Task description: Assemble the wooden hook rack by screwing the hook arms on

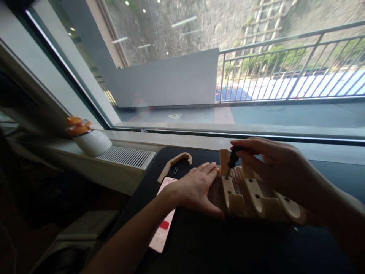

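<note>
Presumably to steady it, the left hand point(196, 188) rests, fingers spread and gripping nothing, against the wooden rack point(216, 195) on the table point(205, 247), while the right hand point(273, 163) grasps a tilted screwdriver point(234, 155), apparently angled to meet the leftmost mounted hook point(229, 188)

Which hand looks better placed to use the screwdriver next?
Probably the right hand: it holds the screwdriver, whose tip points down at the leftmost wooden hook on the board. The left hand lies spread at the board's left end, better placed for steadying.
</note>
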`<state>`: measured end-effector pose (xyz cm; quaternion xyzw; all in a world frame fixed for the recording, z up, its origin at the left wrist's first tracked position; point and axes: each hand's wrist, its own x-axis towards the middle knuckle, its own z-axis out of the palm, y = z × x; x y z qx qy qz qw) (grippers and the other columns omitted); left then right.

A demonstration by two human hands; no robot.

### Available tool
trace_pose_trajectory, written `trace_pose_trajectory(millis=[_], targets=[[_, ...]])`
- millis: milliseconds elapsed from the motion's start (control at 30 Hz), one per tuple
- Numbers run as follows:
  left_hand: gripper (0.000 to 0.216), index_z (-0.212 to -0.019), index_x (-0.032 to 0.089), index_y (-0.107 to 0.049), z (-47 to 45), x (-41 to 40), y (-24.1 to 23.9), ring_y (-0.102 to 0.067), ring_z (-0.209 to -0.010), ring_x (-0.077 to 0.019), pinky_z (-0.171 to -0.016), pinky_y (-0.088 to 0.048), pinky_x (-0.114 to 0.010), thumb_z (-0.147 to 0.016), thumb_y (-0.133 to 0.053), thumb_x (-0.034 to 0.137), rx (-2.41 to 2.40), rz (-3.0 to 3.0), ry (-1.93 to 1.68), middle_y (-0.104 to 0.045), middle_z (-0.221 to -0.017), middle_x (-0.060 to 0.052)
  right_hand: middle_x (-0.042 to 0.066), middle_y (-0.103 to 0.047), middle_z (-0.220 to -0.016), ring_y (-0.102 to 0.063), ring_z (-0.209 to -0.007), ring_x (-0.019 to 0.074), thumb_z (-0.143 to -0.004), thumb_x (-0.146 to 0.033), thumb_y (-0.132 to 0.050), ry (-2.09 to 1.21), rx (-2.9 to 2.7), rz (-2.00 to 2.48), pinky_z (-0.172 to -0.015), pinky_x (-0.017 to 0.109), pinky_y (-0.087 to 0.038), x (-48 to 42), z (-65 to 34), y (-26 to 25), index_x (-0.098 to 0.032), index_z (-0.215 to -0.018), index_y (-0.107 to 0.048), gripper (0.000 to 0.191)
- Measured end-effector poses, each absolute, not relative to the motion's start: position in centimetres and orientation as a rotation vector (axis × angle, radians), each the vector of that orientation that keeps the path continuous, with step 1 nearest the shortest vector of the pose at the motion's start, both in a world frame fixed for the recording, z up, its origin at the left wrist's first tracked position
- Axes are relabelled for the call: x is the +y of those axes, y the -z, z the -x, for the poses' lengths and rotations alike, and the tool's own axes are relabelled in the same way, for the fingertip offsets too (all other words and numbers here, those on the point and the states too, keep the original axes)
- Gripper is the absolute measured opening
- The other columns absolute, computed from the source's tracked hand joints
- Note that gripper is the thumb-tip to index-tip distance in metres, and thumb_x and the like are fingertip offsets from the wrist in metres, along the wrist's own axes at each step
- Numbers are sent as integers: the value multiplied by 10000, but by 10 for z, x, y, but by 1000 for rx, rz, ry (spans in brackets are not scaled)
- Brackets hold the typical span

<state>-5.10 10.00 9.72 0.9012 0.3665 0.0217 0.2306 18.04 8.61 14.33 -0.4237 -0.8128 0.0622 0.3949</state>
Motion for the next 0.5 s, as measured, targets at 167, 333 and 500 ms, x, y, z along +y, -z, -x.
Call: trace_pose_trajectory(millis=[167, 333, 500], targets=[[1192, -1581, 124, -258, 50, 100, -98, -108, -1558, -357, -1264, -184, -506, -665, -764, 695, 1014, -2468, -37, -148, -1679, -178, 41, -759, -832, -685, -687, 227, -908, -387, -640, -128, -1978, 1165, -610, 351, -541, 88, -178, -143, -259, -1025, -710, 186], [1212, -1581, 98, -255, 50, 100, -99, -103, -1558, -358, -1271, -175, -490, -666, -755, 716, 1012, -2469, -34, -151, -1679, -180, 32, -717, -809, -642, -616, 185, -918, -348, -630, -78, -1983, 1143, -565, 312, -501, 90, -176, -143, -243, -1024, -720, 174], [1220, -1583, 95, -253, 50, 99, -101, -106, -1559, -350, -1269, -178, -485, -665, -749, 727, 1019, -2481, -16, -144, -1680, -180, 68, -728, -1012, -702, -770, 184, -978, -277, -538, -114, -2116, 989, -662, 292, -539, 86, -179, -148, -222, -1160, -720, 264]])
